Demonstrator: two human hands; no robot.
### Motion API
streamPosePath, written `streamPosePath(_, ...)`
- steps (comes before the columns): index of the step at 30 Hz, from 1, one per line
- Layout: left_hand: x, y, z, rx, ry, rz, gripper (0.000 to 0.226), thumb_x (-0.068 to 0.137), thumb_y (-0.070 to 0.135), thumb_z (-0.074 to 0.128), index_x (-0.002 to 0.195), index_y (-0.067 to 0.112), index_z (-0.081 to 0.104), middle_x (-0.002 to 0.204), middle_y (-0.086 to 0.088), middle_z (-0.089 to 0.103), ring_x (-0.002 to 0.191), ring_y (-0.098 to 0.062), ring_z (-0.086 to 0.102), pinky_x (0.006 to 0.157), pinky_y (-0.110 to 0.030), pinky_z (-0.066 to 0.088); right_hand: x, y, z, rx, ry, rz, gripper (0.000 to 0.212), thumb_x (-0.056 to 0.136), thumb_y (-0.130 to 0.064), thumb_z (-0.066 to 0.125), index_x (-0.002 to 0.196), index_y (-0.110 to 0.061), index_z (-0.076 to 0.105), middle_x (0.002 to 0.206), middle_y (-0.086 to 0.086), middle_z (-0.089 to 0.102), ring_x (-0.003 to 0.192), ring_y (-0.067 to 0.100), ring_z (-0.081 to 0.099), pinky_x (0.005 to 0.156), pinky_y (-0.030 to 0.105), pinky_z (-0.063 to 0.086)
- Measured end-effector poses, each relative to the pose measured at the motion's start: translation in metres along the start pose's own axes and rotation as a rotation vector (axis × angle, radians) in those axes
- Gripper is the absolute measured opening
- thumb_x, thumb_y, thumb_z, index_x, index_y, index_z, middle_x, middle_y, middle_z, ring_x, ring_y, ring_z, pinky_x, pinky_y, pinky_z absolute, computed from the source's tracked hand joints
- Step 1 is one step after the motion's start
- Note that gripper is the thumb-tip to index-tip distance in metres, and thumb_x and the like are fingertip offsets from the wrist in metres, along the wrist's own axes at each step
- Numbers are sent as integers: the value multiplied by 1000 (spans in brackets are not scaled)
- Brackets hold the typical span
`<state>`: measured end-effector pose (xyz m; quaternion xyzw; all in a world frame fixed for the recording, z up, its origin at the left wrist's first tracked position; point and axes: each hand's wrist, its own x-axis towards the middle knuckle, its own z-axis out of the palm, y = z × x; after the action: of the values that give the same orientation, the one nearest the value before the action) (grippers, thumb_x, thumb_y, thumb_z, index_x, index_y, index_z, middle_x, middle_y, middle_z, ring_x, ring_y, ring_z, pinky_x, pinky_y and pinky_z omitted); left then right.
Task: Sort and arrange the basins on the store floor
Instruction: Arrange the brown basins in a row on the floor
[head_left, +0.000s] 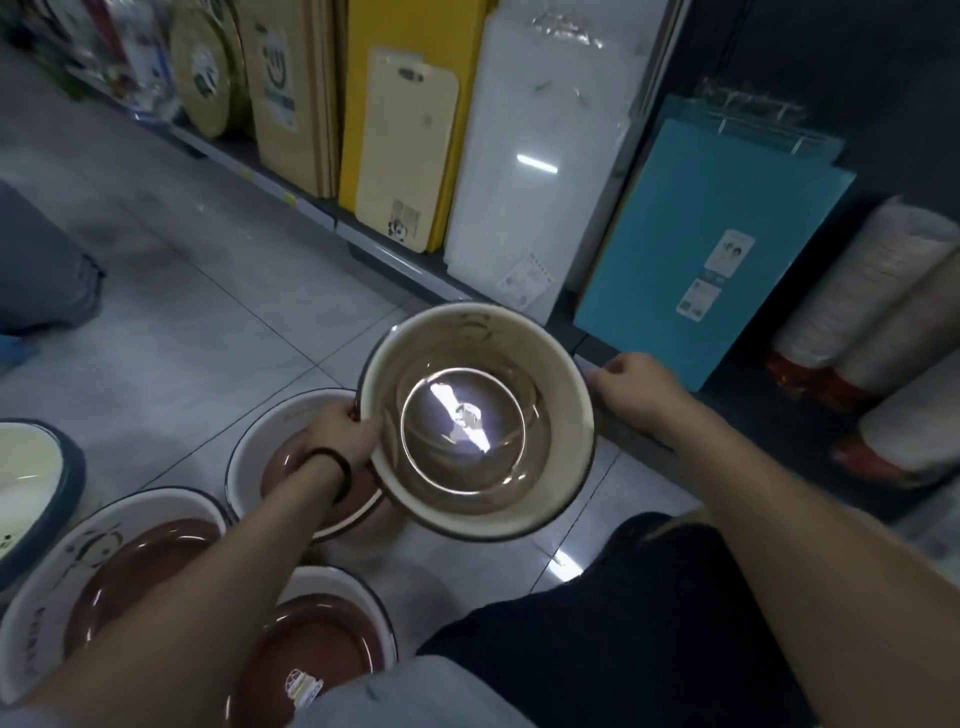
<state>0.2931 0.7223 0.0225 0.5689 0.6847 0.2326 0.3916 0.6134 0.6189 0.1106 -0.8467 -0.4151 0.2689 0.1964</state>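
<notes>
Nearest us, at 6 o'clock, our dark-trousered knee (597, 639) fills the low middle. From 7 to 8 o'clock three brown-bottomed basins sit on the floor with their rims close together: the near basin (332, 639), the panda basin (130, 566), and the far basin (260, 452) under our left wrist. A cream basin (36, 467) with a dark rim is cut off by the frame edge at 9 o'clock.

At centre we carry the held basin (475, 421) clear of the floor, its mouth tilted toward us. Our left hand (345, 434) has its grip closed on the rim at 9 o'clock. Our right hand (641, 397) curls its fingers on the rim at 3 o'clock.

Open grey floor tiles (208, 312) run from 9 to 11 o'clock, as far as another person's leg (41, 270). Beyond, the shelf edge (395, 260) crosses from 11 to 3 o'clock and carries upright boards (535, 182). Wrapped rolls (883, 312) lie at 3 o'clock.
</notes>
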Motion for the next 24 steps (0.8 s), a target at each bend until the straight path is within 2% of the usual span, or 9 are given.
streamPosePath(2,-2,37,-14,-40,47,53,9,81,21,66,76,17,72,69,0,72,74,-24,70,71,-36,59,10,-4,-26,38,100,-46,44,99,-44,60,121,-7,69,129,15,68,108,29,64,88,37,49)
streamPosePath(5,-5,89,-32,-70,71,105,8,80,17,67,77,21,73,76,0,73,76,-23,72,73,-39,63,26,-8,-56,101,179,-63,71,95,-49,65,150,-7,49,151,14,53,135,34,53,108,41,45)
streamPosePath(8,3,134,-50,-95,64,112,17,79,16,68,94,15,76,84,-9,75,72,-27,74,66,-43,65,42,-12,-76,233,144,-1,82,92,-52,69,155,-9,38,151,12,51,129,36,57,98,54,56)
streamPosePath(10,11,162,-61,-72,32,110,23,82,16,69,104,13,74,89,-11,75,75,-30,75,69,-47,65,54,-13,-79,430,58,62,70,91,-43,72,146,-9,46,133,14,61,109,36,66,83,55,61)
streamPosePath(12,19,185,-69,-52,-20,101,25,86,17,71,110,15,70,93,-11,75,79,-29,75,71,-46,65,65,-14,-78,560,13,72,43,92,-31,72,126,-8,59,114,18,70,91,36,71,76,54,63)
streamPosePath(17,52,206,-38,-73,19,119,39,87,26,75,125,25,65,104,-3,72,84,-24,74,72,-45,64,103,-4,-47,739,112,131,21,89,-16,70,109,-14,65,98,14,71,85,34,70,79,50,62)
streamPosePath(20,79,178,15,-247,131,-56,42,86,28,74,126,18,65,99,-4,68,85,-25,70,77,-42,62,144,17,12,834,150,271,28,65,-28,72,91,-19,67,98,15,74,87,36,72,82,58,62)
streamPosePath(22,95,148,55,-355,25,-342,34,89,27,67,117,8,65,94,-14,69,84,-32,69,76,-43,60,153,8,44,930,103,348,21,75,-23,72,95,-21,68,94,12,72,80,31,70,73,46,62)
streamPosePath(24,106,127,83,-497,-27,-561,33,85,25,67,110,5,60,99,-22,70,86,-40,71,77,-57,59,157,-5,64,962,123,371,25,88,-15,66,112,-18,69,96,8,70,82,27,67,71,36,57)
